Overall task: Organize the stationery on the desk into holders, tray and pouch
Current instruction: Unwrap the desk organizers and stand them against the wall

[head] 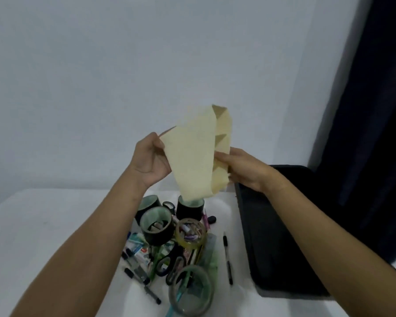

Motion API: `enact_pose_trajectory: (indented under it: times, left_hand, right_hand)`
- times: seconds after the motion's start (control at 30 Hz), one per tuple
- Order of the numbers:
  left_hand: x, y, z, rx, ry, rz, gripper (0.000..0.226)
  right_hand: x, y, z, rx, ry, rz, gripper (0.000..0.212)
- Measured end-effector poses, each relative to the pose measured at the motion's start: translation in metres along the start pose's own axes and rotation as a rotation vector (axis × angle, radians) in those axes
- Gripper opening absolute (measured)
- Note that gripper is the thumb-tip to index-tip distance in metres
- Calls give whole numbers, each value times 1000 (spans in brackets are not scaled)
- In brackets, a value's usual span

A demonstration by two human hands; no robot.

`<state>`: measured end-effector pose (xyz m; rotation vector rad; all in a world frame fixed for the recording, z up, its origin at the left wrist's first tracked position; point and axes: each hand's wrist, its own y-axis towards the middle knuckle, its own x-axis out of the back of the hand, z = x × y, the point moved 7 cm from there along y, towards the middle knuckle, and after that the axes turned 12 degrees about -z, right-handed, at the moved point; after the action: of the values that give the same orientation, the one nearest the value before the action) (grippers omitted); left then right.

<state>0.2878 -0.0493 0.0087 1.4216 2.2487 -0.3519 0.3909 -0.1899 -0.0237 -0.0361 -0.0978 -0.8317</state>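
Grip: left hand point(150, 160) and right hand point(242, 168) each pinch a side edge of the beige pouch point(192, 156), raised above the worktop point(44, 225)
Below: stationery pile point(169, 243); black mugs point(156, 227)
Right: black tray point(284, 236) at worktop edge; left side bare

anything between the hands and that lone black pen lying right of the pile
Yes, in a sense: both the left hand and right hand are full, holding the beige pouch in the air above the desk. The black pen lies alone between the pile and the black tray, with nothing visible over it.
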Motion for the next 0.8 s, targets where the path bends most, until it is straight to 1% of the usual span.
enact_pose_trajectory:
  times: [0.03, 0.07, 0.13, 0.17, 0.2, 0.23, 0.27, 0.3, 0.33, 0.37, 0.43, 0.5, 0.57, 0.7, 0.8]
  left_hand:
    - [-1, 15, 12, 44, 2, -6, 35]
    - [0, 27, 23, 83, 9, -20, 34]
    - [4, 54, 46, 146, 115, -53, 26]
    - [11, 65, 58, 150, 250, -107, 22]
    - [20, 75, 68, 128, 457, -178, 22]
    - [30, 83, 78, 80, 712, -222, 26]
    - [35, 91, 84, -2, 982, -222, 29]
    - [37, 95, 92, -90, 1235, -167, 31]
    - [38, 99, 104, -152, 1442, -61, 34]
    - [39, 102, 118, -167, 1587, 60, 38]
    - [43, 103, 143, -116, 1775, 243, 46]
    - [41, 106, 160, -133, 1947, 385, 48]
    - [38, 110, 172, -141, 2059, 490, 52]
    - [37, 116, 198, -91, 2223, 682, 65]
    - [40, 119, 214, -12, 2246, 744, 71]
  right_hand:
    - [8, 3, -5, 14, -75, -63, 31]
    - [13, 5, -9, 23, -124, -115, 28]
    - [26, 8, -18, 12, -183, -219, 22]
    - [32, 10, -22, -4, -204, -267, 20]
    - [38, 11, -25, -22, -218, -316, 20]
    - [43, 13, -29, -38, -236, -361, 23]
    - [47, 17, -31, -51, -257, -401, 26]
    - [51, 20, -34, -62, -291, -431, 28]
    - [54, 23, -36, -69, -325, -458, 30]
    - [57, 27, -37, -75, -354, -478, 31]
    - [61, 37, -38, -83, -394, -502, 34]
    - [64, 48, -42, -111, -415, -515, 36]
    - [65, 57, -48, -142, -434, -527, 38]
    - [73, 71, -55, -142, -474, -580, 38]
    - [77, 78, -59, -156, -473, -582, 36]
